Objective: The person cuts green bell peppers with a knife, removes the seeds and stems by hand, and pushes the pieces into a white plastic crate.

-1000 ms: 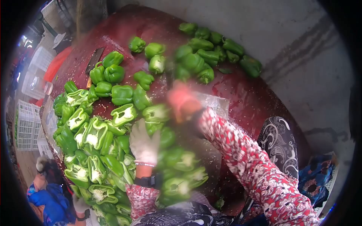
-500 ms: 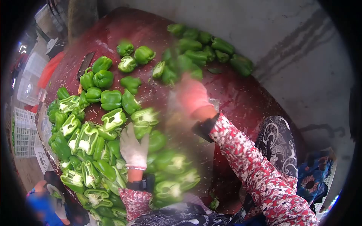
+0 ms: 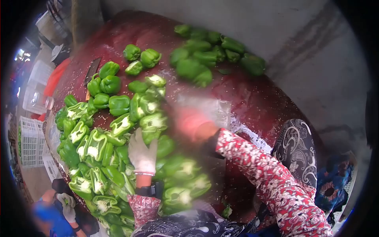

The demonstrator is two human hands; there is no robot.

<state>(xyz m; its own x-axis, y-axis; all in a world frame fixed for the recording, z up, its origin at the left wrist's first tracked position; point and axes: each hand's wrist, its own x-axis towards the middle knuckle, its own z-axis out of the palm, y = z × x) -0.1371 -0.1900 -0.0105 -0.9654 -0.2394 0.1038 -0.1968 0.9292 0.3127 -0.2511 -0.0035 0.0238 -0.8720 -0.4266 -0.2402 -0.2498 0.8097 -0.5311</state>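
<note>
My left hand, in a pale glove, lies with its fingers spread over the pile of cut green peppers. Right of it, my right hand, in a pink glove, is smeared by motion low over the red table; its fingers cannot be made out. Cut pepper halves lie between the two hands. Whole peppers are grouped beyond my right hand, the nearest ones blurred. More whole peppers sit at the upper left.
A knife lies at the table's left side. White crates and a clear container stand off the left edge. At the lower left, a co-worker's gloved hand is seen. A patterned knee borders the table at right.
My right hand has moved down and left, away from the whole peppers. Cut pieces now lie above my left hand near the middle peppers. My left hand stays on the pile.
</note>
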